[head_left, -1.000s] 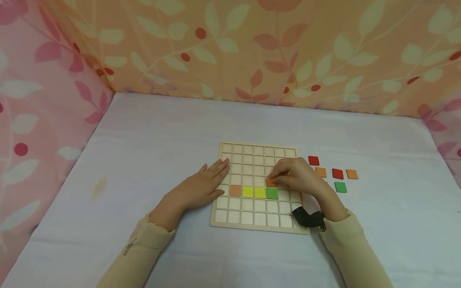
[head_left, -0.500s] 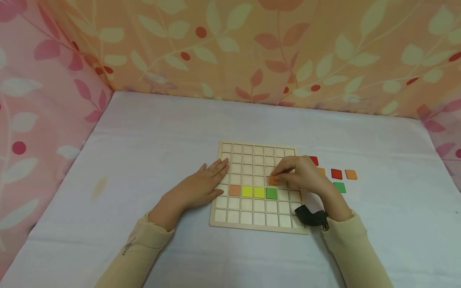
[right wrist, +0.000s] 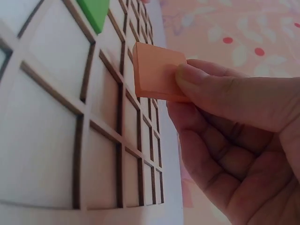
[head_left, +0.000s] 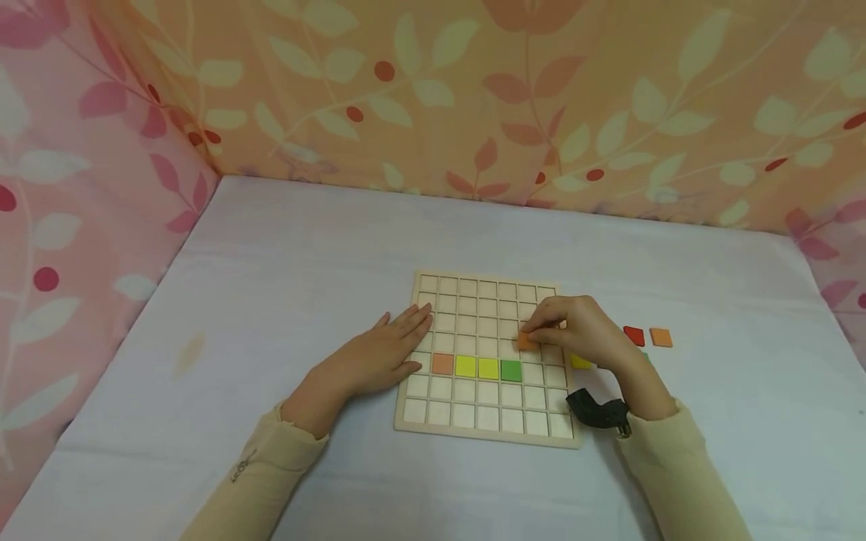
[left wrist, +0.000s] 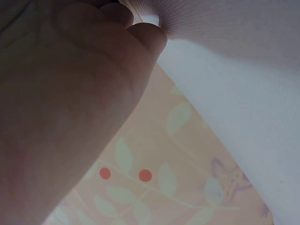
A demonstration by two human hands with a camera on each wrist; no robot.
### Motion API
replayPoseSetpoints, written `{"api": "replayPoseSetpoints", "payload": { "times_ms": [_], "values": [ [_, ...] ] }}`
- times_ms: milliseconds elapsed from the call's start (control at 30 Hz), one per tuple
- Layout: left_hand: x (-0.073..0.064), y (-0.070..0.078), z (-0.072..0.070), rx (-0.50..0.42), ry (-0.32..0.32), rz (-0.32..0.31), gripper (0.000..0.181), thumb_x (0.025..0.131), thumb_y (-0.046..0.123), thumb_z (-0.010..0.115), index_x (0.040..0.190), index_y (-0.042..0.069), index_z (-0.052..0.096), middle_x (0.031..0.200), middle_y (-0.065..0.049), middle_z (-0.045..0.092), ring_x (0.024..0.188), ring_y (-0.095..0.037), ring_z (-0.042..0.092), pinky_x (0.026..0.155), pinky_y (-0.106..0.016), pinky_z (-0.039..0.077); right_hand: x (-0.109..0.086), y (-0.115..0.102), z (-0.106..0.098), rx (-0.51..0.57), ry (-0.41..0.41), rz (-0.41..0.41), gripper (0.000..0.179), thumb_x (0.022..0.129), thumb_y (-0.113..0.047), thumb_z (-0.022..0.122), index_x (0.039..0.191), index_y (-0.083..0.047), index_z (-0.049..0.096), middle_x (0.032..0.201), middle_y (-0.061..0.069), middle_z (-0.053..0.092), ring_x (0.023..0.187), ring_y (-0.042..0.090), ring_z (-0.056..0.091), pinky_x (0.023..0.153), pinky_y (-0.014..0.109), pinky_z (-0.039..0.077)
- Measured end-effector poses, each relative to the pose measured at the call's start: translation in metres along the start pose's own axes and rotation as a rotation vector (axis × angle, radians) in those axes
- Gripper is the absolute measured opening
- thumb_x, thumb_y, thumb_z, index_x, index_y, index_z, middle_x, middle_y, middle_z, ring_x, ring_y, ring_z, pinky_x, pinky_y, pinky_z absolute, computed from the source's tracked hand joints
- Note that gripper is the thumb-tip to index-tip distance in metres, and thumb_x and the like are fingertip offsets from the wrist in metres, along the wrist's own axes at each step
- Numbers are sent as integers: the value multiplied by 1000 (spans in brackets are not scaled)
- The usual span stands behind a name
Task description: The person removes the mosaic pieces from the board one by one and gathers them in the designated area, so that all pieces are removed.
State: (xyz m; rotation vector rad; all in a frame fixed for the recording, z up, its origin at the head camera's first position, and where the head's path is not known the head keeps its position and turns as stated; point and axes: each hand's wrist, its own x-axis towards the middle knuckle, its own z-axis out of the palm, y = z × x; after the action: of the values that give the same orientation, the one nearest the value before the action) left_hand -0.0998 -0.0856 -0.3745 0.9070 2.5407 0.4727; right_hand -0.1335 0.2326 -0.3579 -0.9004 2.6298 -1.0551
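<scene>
A pale wooden grid board (head_left: 487,436) lies on the white-covered table. In one of its rows sit a salmon tile (head_left: 443,364), two yellow tiles (head_left: 476,367) side by side and a green tile (head_left: 511,370). My right hand (head_left: 578,330) pinches an orange square tile (right wrist: 157,70) between thumb and fingers, holding it over the board's right part. My left hand (head_left: 379,353) rests flat at the board's left edge, fingers straight, fingertips on the frame. In the left wrist view the left hand (left wrist: 84,79) shows mostly its underside.
Right of the board lie a red tile (head_left: 634,336) and an orange tile (head_left: 661,337); a yellow tile (head_left: 579,361) and a green one peek out around the right hand. A black wrist camera (head_left: 598,412) hangs at the right sleeve. Patterned cloth walls (head_left: 433,98) border the table.
My right hand has shifted slightly right over the board with the orange tile still pinched, now covering some loose tiles. The left hand stays in place; the head view has tilted slightly.
</scene>
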Motion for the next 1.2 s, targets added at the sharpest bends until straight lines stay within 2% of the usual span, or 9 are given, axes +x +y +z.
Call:
{"api": "replayPoseSetpoints", "payload": {
  "times_ms": [200, 367, 667, 1200],
  "values": [
    [-1, 1, 0, 3, 6, 5, 68, 97, 26, 52, 150, 0, 16, 158, -9, 6, 144, -24, 4, 113, -50, 11, -7, 3, -2, -28, 40, -5, 16, 75, 1, 76, 85, -12, 76, 85, -9, 69, 75, 6, 60, 67, 23, 51],
    [0, 1, -1, 6, 9, 10, 69, 97, 25, 53, 149, 0, 16, 158, -10, 6, 144, -25, 4, 113, -50, 11, -13, 6, -2, 2, 41, 23, 16, 75, -1, 77, 85, -13, 76, 85, -9, 69, 76, 6, 61, 67, 22, 51],
    [2, 1, 0, 9, 10, -9, 69, 97, 26, 53, 150, 1, 16, 158, -8, 5, 144, -23, 3, 114, -49, 10, -18, 7, -9, 6, 82, 15, 16, 76, -2, 76, 86, -14, 76, 85, -8, 69, 76, 6, 62, 67, 20, 51],
    [-1, 1, 4, 10, 17, -5, 69, 97, 26, 54, 149, 0, 18, 158, -9, 7, 144, -24, 6, 113, -50, 12, -24, 15, -8, -2, 23, 97, 16, 76, -3, 76, 85, -17, 75, 85, -11, 67, 77, 6, 60, 69, 22, 51]
  ]
}}
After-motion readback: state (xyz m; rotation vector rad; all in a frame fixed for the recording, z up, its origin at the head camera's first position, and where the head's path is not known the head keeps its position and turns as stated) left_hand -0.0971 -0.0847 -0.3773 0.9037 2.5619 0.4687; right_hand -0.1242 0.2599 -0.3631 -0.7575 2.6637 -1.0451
